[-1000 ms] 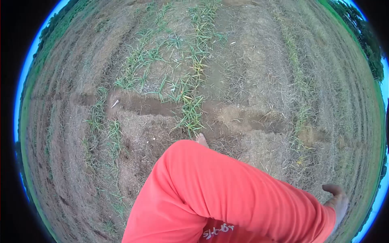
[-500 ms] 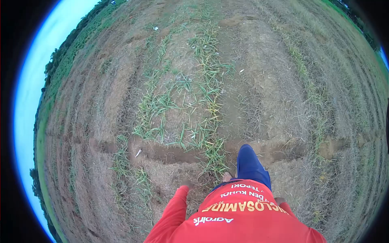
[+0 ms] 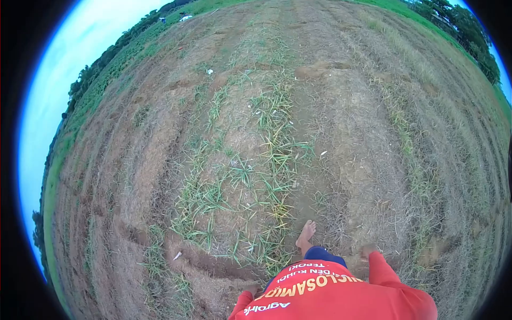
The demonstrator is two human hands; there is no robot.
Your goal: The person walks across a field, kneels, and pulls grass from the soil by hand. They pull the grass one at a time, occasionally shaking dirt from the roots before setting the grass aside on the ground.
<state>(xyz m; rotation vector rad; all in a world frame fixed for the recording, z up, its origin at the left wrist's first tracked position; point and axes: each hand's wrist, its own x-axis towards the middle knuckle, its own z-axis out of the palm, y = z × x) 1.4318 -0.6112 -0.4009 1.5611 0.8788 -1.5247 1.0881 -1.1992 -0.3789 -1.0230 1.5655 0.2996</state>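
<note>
My right hand (image 3: 369, 249) reaches out from a red sleeve, over dry, straw-covered soil to the right of my body. It is small and smeared, so its fingers do not show clearly. Low beside my shirt (image 3: 330, 298), my left hand (image 3: 252, 288) is partly covered by its sleeve, and its fingers are hidden. I see no object in either hand. Ahead of me, a bare foot (image 3: 306, 233) is set down on the bare path (image 3: 305, 197). Green and yellowing leafy plants (image 3: 277, 197) lie just left of that foot.
More strappy green plants (image 3: 205, 197) spread over the bed at left. A shallow furrow (image 3: 213, 262) crosses the ground near me. A small white scrap (image 3: 177, 255) lies on the soil. Trees (image 3: 453, 24) stand at the far right edge of the field.
The view has tilted up and I have stepped forward; a bare foot now shows ahead instead of a bent, blue-clad knee. My right hand has swung forward, my left hand back.
</note>
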